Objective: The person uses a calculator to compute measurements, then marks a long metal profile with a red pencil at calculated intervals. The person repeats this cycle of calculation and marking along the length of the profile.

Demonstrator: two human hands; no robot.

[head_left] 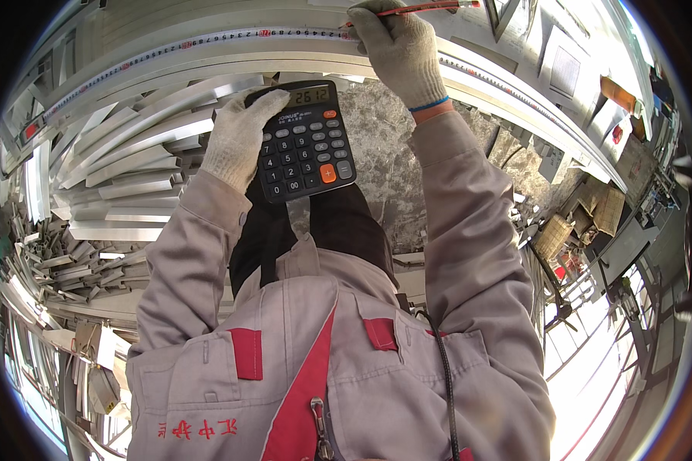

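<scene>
A black calculator (304, 146) with grey and orange keys is gripped at its upper left by my gloved left hand (242, 134), thumb over the corner beside the lit display. Farther up, my gloved right hand (400, 54) pinches a red pencil (430, 8), whose shaft points right. That hand rests at the edge of a long tape measure (231, 38), which runs across a pale metal profile (169, 65). Behind the right hand, a short part of the tape is hidden.
Stacked metal strips (131, 169) lie to the left, with shorter offcuts (84, 269) nearer me. A stained grey floor (396, 177) shows beyond my legs. Cardboard boxes (553, 234) stand at the right, and an orange-brown object (619, 94) lies at the far right.
</scene>
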